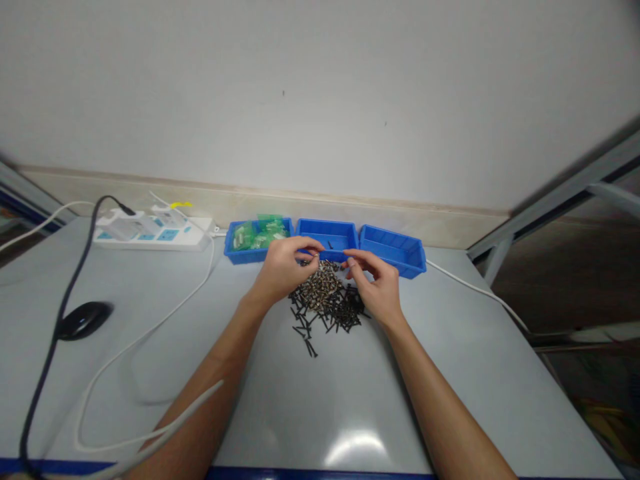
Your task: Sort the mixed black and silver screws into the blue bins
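Observation:
A pile of screws lies on the table, with shiny silver-brown short pieces (pixel 320 287) in the middle and black screws (pixel 347 310) around the front and right. Over the pile's far left edge, my left hand (pixel 287 267) is closed in a pinch, with something tiny at its fingertips that I cannot make out. My right hand (pixel 377 283) hovers at the far right of the pile, thumb and forefinger pinched together; whatever they hold is too small to name. Just beyond both hands stands the middle blue bin (pixel 327 230), with one small dark screw (pixel 330 245) inside.
Green plastic packets (pixel 260 233) fill the left blue bin (pixel 227 248). On the right is another blue bin (pixel 393 248). A white power strip (pixel 195 233), a black mouse-like object (pixel 86 320) and loose cables (pixel 150 330) occupy the left side. A wall rises behind the bins.

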The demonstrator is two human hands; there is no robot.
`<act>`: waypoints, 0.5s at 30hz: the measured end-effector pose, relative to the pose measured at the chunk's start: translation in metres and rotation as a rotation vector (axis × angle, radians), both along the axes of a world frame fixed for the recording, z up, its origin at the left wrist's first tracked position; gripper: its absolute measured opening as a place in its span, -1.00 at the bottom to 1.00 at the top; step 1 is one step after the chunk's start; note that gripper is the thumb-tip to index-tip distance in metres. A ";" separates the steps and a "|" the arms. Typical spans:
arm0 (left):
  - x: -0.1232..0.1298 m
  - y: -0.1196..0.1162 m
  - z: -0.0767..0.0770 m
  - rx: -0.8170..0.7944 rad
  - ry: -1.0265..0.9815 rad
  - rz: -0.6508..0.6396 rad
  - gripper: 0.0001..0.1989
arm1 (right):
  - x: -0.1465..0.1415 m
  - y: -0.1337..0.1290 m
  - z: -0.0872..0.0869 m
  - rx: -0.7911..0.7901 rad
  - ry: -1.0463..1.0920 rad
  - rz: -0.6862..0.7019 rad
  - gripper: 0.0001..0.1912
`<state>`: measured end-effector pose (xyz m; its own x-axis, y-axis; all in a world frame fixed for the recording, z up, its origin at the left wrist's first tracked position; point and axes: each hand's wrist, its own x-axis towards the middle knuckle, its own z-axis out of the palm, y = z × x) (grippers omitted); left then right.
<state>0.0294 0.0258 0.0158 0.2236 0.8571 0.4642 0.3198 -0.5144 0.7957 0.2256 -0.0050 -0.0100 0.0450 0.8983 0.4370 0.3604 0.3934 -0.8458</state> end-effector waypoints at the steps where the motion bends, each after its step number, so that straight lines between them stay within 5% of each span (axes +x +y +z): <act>1: 0.004 0.000 -0.002 -0.065 -0.084 0.008 -0.82 | -0.001 0.000 0.000 -0.015 0.019 0.018 -0.77; 6: 0.015 0.002 -0.011 -0.290 -0.313 0.019 -0.65 | -0.004 0.002 -0.001 -0.085 0.102 0.041 -0.74; 15: 0.015 0.000 -0.021 -0.368 -0.278 -0.029 -0.83 | -0.006 0.007 -0.006 -0.198 0.205 0.129 -0.68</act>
<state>0.0447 0.0259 -0.0054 0.1597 0.9714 0.1757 0.0583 -0.1870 0.9806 0.2193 0.0018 -0.0156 -0.0060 0.9690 0.2468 0.1324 0.2454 -0.9603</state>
